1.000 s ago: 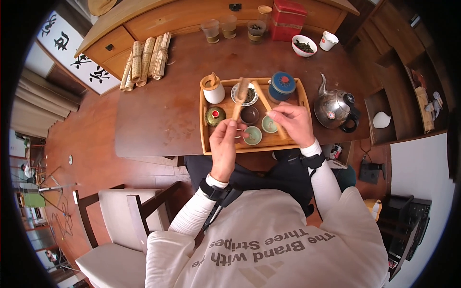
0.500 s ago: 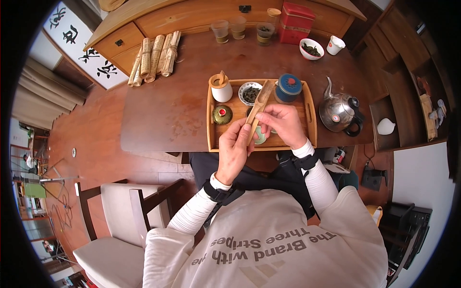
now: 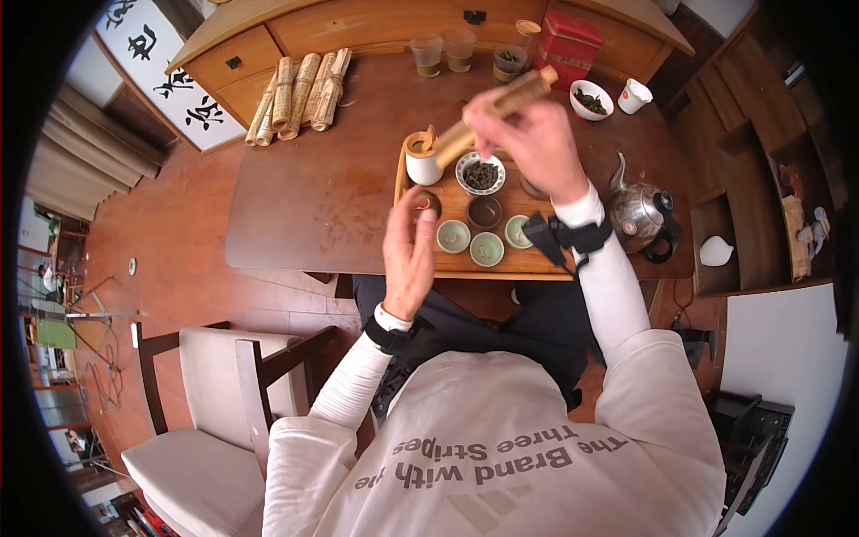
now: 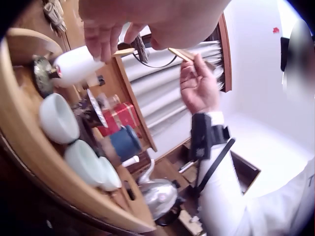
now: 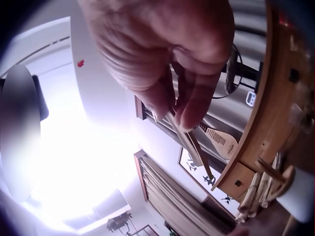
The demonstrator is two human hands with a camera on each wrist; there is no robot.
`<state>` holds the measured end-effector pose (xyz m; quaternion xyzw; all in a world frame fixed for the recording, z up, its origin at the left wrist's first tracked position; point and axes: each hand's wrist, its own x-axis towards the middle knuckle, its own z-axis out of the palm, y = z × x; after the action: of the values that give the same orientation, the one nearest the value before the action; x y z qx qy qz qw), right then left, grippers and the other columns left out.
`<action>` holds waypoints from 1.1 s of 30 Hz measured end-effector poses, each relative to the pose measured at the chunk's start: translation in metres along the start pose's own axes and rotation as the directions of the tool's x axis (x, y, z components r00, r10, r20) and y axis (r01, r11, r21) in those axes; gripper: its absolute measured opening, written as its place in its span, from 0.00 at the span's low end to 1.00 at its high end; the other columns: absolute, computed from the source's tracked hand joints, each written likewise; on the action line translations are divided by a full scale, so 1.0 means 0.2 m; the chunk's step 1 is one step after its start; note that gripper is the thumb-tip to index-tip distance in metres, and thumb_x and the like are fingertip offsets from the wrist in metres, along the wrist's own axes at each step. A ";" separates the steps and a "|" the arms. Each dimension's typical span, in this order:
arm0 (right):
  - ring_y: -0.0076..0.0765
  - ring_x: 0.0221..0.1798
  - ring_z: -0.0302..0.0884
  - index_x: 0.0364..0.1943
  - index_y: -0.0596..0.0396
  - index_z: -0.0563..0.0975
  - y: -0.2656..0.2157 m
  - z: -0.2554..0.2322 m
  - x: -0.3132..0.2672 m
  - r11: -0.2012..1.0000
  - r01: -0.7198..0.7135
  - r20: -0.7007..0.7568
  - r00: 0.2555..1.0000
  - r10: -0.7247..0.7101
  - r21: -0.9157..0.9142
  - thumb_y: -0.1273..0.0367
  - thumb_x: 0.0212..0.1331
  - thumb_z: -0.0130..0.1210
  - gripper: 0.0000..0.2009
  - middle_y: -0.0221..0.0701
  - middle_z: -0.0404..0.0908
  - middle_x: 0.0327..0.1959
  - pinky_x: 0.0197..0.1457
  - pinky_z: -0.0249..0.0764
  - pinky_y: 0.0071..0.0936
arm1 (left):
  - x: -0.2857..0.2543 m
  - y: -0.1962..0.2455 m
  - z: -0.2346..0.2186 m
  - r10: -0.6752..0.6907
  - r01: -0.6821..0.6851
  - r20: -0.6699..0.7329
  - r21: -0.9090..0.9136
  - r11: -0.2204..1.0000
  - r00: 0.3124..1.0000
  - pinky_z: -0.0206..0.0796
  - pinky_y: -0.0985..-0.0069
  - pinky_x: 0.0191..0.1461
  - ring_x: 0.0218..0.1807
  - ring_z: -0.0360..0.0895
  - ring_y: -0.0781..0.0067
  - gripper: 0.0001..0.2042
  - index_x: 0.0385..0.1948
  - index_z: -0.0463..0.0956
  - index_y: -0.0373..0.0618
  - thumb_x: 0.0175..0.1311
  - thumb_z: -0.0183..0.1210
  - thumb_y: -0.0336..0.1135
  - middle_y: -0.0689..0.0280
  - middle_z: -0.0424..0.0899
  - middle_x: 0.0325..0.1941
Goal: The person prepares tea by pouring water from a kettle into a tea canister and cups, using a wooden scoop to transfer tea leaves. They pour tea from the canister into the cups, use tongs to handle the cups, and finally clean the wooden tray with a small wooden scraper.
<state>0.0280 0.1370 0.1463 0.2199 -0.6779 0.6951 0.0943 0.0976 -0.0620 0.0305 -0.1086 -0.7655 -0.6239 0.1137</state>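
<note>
Raised over the back of the wooden tray (image 3: 528, 266), my right hand (image 3: 532, 148) pinches a bamboo tea scoop (image 3: 456, 141), slanted with its lower end beside the white tool holder (image 3: 424, 167). In the right wrist view, narrow bamboo ends (image 5: 194, 150) stick out from under the fingertips. My left hand (image 3: 410, 255) holds nothing; its loosely bent fingers overlap the green lidded pot (image 3: 428, 204) in the head view. A patterned bowl of tea leaves (image 3: 480, 174), a dark cup (image 3: 484, 213) and pale green cups (image 3: 487, 250) stand on the tray.
A steel kettle (image 3: 640, 215) stands right of the tray, a blue canister (image 4: 125, 142) at its back right. Behind are glasses (image 3: 459, 51), a red tin (image 3: 570, 49), a white bowl with leaves (image 3: 591, 100), a white cup (image 3: 634, 96) and bamboo scrolls (image 3: 304, 94).
Both hands were together on the bamboo tools over the tray. My left hand has let go and moved left; my right hand has lifted the scoop up, towards the tool holder.
</note>
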 end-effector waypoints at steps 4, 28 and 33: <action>0.19 0.30 0.80 0.41 0.61 0.86 0.09 0.05 0.29 0.900 0.181 0.095 0.983 -0.156 -0.397 0.67 0.65 0.66 0.10 0.27 0.87 0.32 0.37 0.76 0.20 | -0.02 -0.20 -0.08 0.005 0.026 -0.112 0.275 0.961 0.994 0.66 0.60 0.66 0.61 0.74 0.48 0.19 0.63 0.69 0.35 0.75 0.53 0.33 0.48 0.74 0.61; 0.34 0.37 0.88 0.41 0.56 0.88 0.44 0.08 0.35 0.727 0.086 0.275 0.951 0.144 -0.681 0.55 0.58 0.68 0.18 0.37 0.89 0.33 0.45 0.80 0.31 | -0.11 -0.40 -0.03 0.038 0.004 -0.102 0.383 0.924 0.994 0.67 0.57 0.61 0.57 0.74 0.41 0.21 0.67 0.65 0.32 0.73 0.48 0.24 0.45 0.77 0.54; 0.36 0.43 0.88 0.44 0.55 0.88 0.45 0.06 0.32 0.721 -0.006 0.237 0.942 0.236 -0.693 0.55 0.58 0.68 0.19 0.36 0.90 0.39 0.52 0.80 0.32 | -0.11 -0.39 -0.04 0.039 0.006 -0.114 0.370 0.929 0.993 0.69 0.58 0.60 0.55 0.76 0.42 0.21 0.66 0.66 0.33 0.73 0.48 0.23 0.46 0.77 0.54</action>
<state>-0.0646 0.1098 0.0923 0.2302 -0.9047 0.3583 0.0152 0.0944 -0.0850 -0.0472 -0.0544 -0.8602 -0.4730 0.1828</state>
